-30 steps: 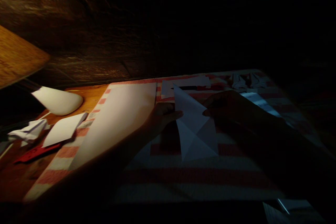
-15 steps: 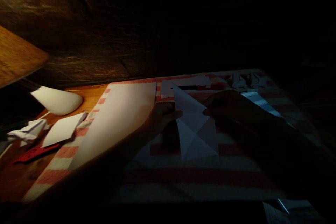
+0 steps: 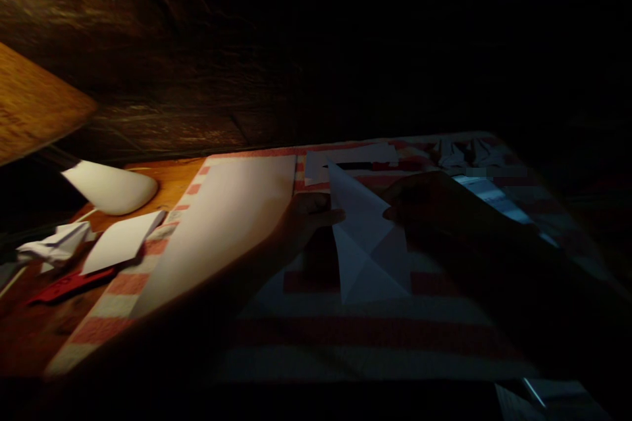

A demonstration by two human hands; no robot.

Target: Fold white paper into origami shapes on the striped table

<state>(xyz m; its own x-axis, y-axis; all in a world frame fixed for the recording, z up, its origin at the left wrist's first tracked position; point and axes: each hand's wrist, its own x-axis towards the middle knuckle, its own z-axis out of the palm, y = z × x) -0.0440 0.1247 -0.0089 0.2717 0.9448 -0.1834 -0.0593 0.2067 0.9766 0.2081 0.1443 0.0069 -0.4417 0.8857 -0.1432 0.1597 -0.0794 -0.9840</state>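
Observation:
A white folded paper (image 3: 368, 247) with diagonal creases stands partly raised over the red-and-white striped cloth (image 3: 345, 332). My left hand (image 3: 309, 217) pinches its left edge, fingers closed on the sheet. My right hand (image 3: 419, 200), dark in shadow, pinches the paper's right side near the upper fold. Both forearms reach in from the near edge.
A large white sheet (image 3: 224, 223) lies left of my hands. A lamp's white base (image 3: 111, 187) and wooden shade (image 3: 34, 102) stand at the left, with a crumpled paper (image 3: 54, 243), a small white sheet (image 3: 121, 241) and a red card (image 3: 62, 286). More papers (image 3: 350, 156) and folded pieces (image 3: 461, 152) lie at the far edge.
Almost nothing has changed. Both hands keep their pinch on the folded paper, and the view has shifted very slightly.

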